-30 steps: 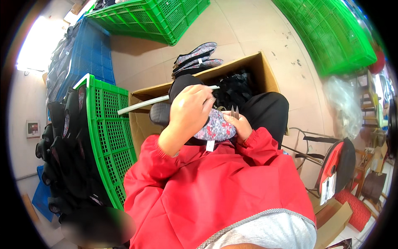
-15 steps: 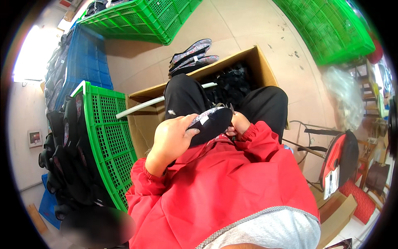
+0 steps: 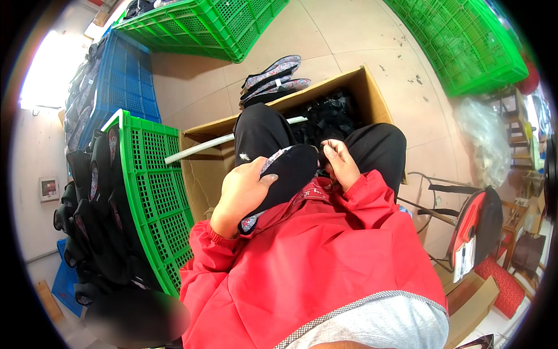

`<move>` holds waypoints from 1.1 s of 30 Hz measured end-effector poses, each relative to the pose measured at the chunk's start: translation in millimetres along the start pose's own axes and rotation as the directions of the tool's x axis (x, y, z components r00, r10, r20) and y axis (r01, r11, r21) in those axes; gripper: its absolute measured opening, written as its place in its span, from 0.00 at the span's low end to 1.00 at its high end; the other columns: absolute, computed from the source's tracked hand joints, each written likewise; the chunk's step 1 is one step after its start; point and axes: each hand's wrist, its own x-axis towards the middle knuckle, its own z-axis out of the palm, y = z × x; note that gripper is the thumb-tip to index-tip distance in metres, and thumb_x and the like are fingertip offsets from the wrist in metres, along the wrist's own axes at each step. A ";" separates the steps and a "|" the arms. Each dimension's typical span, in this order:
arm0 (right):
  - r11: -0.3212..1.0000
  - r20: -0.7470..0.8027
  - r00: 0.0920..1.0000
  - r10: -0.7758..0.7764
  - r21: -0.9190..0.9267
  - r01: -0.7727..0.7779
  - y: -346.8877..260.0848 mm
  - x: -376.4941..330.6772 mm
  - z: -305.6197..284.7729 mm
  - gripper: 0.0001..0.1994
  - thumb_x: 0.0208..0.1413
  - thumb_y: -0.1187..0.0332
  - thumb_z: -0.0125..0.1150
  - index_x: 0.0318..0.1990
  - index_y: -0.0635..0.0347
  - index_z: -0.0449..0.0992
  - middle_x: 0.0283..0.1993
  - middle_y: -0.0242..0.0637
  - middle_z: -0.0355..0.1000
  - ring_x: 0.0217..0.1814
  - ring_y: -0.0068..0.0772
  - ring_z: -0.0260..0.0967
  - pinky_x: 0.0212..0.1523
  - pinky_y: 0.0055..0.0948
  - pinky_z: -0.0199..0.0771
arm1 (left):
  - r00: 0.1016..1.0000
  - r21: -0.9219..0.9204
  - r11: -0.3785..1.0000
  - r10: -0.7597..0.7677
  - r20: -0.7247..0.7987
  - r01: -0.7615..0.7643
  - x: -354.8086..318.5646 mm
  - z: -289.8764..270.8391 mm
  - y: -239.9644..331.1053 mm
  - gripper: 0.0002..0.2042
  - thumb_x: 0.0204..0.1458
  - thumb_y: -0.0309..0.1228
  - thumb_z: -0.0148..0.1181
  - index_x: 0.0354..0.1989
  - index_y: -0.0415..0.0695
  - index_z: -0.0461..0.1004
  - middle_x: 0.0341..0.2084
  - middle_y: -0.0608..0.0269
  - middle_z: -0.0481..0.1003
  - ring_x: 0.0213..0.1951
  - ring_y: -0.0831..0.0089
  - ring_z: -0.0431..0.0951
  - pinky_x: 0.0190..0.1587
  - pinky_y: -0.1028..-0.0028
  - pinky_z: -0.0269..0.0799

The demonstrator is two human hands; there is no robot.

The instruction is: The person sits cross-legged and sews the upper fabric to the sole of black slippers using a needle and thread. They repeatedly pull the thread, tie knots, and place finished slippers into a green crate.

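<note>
Black shoe sole [image 3: 285, 177] across the lap, long axis slanting from lower left up to the right. Left hand [image 3: 241, 192] clamped around its near edge; right hand [image 3: 340, 166] pinching the far tip (nearer the cardboard box [image 3: 372, 99]).

Head view: single fisheye, worn on head, looking steeply down.
Both hands sit close, near frame centre; cardboard box [image 3: 372, 99] just beyond them, green crate [image 3: 154, 192] at their left (edges bend toward rim).
</note>
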 end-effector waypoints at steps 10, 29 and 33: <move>0.908 0.237 0.924 -0.300 -0.225 0.352 -20.6 -21.9 23.7 0.12 0.62 0.66 0.60 0.46 0.63 0.69 0.39 0.38 0.74 0.41 0.28 0.73 0.44 0.27 0.72 | 0.999 0.216 0.976 -0.042 0.015 0.038 1.7 13.6 14.1 0.13 0.54 0.37 0.60 0.35 0.39 0.70 0.23 0.46 0.77 0.30 0.48 0.79 0.33 0.55 0.73; 0.847 0.107 0.978 -0.180 -0.488 0.209 -8.5 -23.1 45.2 0.10 0.59 0.65 0.62 0.41 0.61 0.71 0.36 0.42 0.77 0.37 0.42 0.77 0.37 0.35 0.72 | 0.999 0.242 0.970 -0.035 0.011 0.032 1.0 22.6 19.0 0.12 0.53 0.36 0.61 0.35 0.40 0.69 0.22 0.47 0.77 0.29 0.49 0.79 0.32 0.56 0.74; 0.821 0.100 0.975 -0.197 -0.527 0.220 -3.7 -20.7 45.6 0.09 0.59 0.67 0.62 0.41 0.62 0.71 0.35 0.40 0.76 0.36 0.38 0.76 0.36 0.32 0.73 | 1.000 0.260 0.965 -0.031 -0.003 0.030 0.7 24.4 19.8 0.12 0.53 0.36 0.61 0.34 0.40 0.69 0.21 0.48 0.76 0.28 0.50 0.80 0.31 0.57 0.74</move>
